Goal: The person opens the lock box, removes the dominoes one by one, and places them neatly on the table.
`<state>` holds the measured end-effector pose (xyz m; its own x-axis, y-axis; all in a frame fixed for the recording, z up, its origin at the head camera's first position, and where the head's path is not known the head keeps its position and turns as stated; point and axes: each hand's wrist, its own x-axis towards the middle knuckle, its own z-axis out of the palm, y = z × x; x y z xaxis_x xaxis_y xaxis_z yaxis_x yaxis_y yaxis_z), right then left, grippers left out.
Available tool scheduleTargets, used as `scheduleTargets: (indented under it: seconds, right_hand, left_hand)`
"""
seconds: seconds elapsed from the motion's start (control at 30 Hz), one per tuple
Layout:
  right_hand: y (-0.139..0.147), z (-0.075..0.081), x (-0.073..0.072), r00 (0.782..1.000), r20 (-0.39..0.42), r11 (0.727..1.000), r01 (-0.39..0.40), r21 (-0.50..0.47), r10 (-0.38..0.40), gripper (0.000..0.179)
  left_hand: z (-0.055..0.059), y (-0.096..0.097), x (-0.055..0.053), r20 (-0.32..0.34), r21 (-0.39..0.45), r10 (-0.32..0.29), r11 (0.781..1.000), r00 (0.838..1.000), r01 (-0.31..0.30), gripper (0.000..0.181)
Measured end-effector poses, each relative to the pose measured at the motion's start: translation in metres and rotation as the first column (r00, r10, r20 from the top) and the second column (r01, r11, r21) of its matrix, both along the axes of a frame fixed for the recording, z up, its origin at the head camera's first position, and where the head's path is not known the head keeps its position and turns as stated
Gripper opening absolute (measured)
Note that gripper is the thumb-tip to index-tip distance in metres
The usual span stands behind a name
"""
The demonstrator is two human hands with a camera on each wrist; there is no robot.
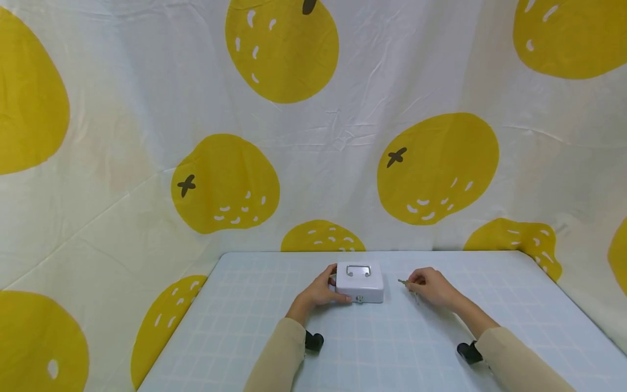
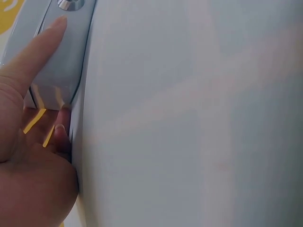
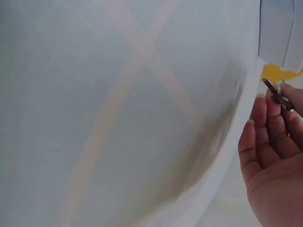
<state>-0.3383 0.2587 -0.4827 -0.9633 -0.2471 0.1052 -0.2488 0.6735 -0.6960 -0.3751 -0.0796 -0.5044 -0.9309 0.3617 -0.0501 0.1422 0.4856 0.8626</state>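
One key (image 1: pixel 403 281), pinched in the right hand (image 1: pixel 431 286), is outside the lock (image 1: pixel 360 299) of the still-closed white box (image 1: pixel 360 283), whose left end the left hand (image 1: pixel 320 291) grips.

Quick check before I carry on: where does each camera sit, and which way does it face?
Head: on the person's head, looking forward and down at the table, white box and patterned backdrop; left hand, right hand and both sleeves show.
Left wrist: on that wrist, looking along the left hand towards the lock; thumb and fingers show.
Right wrist: on that wrist, looking along the right hand towards the key it pinches; fingers and palm show.
Shared: head and right wrist both show the key; head and left wrist, the lock.
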Motion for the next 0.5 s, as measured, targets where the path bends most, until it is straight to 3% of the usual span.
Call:
scheduleTargets:
  seconds: [0.5]
  right_hand:
    - [-0.008,0.002,0.013,1.0,-0.022,0.999,-0.004,-0.053,0.003,0.007]
  left_hand:
    - [-0.001,-0.001,-0.001,-0.003,-0.008,0.01,1.0,1.0,-0.01,0.096]
